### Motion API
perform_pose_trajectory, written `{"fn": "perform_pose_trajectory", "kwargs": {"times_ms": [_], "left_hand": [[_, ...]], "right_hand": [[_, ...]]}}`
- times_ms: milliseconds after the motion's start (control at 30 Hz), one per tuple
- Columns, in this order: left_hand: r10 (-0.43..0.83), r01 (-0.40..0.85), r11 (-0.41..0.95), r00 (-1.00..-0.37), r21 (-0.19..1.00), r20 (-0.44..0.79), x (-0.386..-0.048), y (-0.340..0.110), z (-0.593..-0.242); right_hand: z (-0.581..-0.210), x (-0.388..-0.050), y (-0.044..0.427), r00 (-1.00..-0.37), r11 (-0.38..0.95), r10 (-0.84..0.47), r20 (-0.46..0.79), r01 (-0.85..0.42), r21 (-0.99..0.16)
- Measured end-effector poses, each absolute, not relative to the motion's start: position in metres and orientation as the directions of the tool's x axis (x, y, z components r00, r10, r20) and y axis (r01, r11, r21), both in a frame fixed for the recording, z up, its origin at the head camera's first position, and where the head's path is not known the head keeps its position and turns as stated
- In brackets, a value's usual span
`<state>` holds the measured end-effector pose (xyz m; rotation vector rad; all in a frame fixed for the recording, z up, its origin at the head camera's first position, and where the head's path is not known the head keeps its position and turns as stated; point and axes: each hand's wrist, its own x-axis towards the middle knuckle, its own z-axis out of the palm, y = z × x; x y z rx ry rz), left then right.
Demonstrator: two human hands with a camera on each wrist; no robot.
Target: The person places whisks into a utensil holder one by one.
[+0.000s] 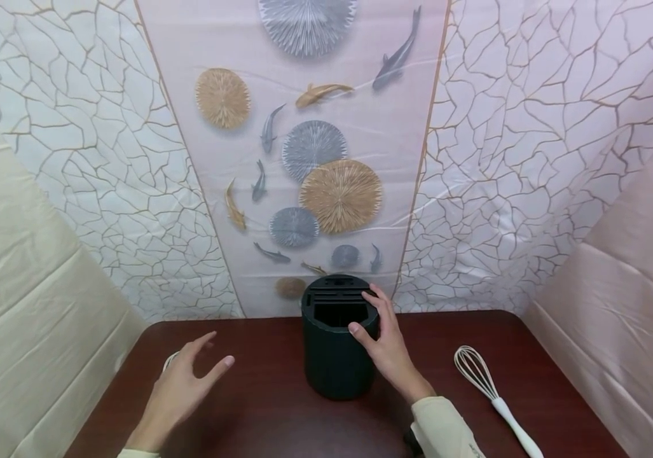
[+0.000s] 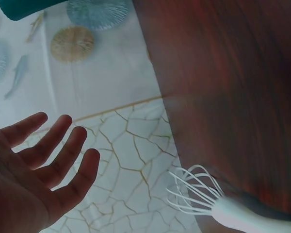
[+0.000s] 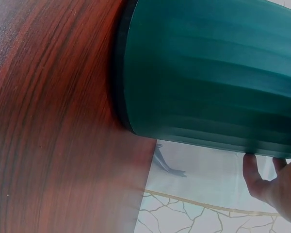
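A dark green, round utensil holder (image 1: 337, 362) with a slotted black top stands upright at the middle of the table. My right hand (image 1: 391, 353) grips its upper right side, thumb at the front of the rim and fingers further back. In the right wrist view, fingertips (image 3: 250, 167) touch the ribbed green wall. To the left, my left hand (image 1: 180, 388) hovers with fingers spread and nothing held. Below it lies a white-handled whisk (image 2: 233, 213), mostly hidden by that hand in the head view.
A second whisk (image 1: 494, 397) with a white handle lies at the right of the dark red wooden table (image 1: 257, 407). Behind the table's back edge hangs a patterned cloth (image 1: 475, 191) with fish and round motifs. Beige cloth walls (image 1: 23, 286) close in both sides.
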<state>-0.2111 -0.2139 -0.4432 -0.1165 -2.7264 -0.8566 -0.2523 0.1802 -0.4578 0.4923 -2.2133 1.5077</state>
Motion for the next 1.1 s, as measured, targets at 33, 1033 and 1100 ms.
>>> {"fn": "perform_pose_trajectory", "kwargs": {"times_ms": [33, 1033, 1100], "left_hand": [[-0.019, 0.138, 0.826, -0.962, 0.546, 0.273, -0.211, -0.216, -0.444], [-0.14, -0.075, 0.877, -0.985, 0.475, 0.102, -0.23, -0.285, -0.494], [-0.16, -0.09, 0.869, -0.982, 0.486, 0.103, -0.23, -0.289, -0.495]], "right_hand": [[-0.459, -0.253, 0.18, -0.851, 0.352, -0.055, 0.522, -0.505, -0.788], [-0.458, -0.252, 0.178, -0.838, 0.336, -0.047, 0.544, -0.526, -0.781], [-0.458, -0.252, 0.178, -0.839, 0.334, -0.05, 0.542, -0.526, -0.782]]}}
